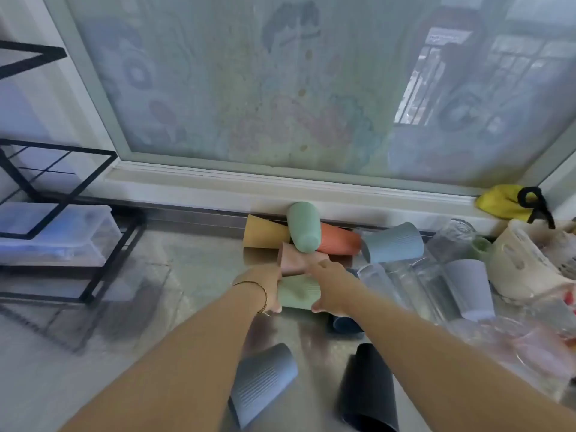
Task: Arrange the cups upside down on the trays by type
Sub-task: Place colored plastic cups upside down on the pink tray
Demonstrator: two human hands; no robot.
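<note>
Several coloured plastic cups lie in a heap on a metal tray [311,335] by the window. A light green ribbed cup [297,291] lies on its side between my left hand [272,291] and my right hand [327,285], both pressed against it. Right behind them is a pink cup [291,258], touched by my right thumb. Farther back lie a yellow cup [261,231], a green cup [302,226], an orange cup [339,240] and a blue-grey cup [394,243]. Near me lie a grey-blue cup [265,381] and a black cup [367,391]. Clear glasses [405,285] lie to the right.
A beige basket [526,263] sits at the right with a grey cup [470,285] beside it. A yellow cloth [498,201] rests on the window sill. A black wire rack [56,188] holding a clear plastic box [59,232] stands at the left.
</note>
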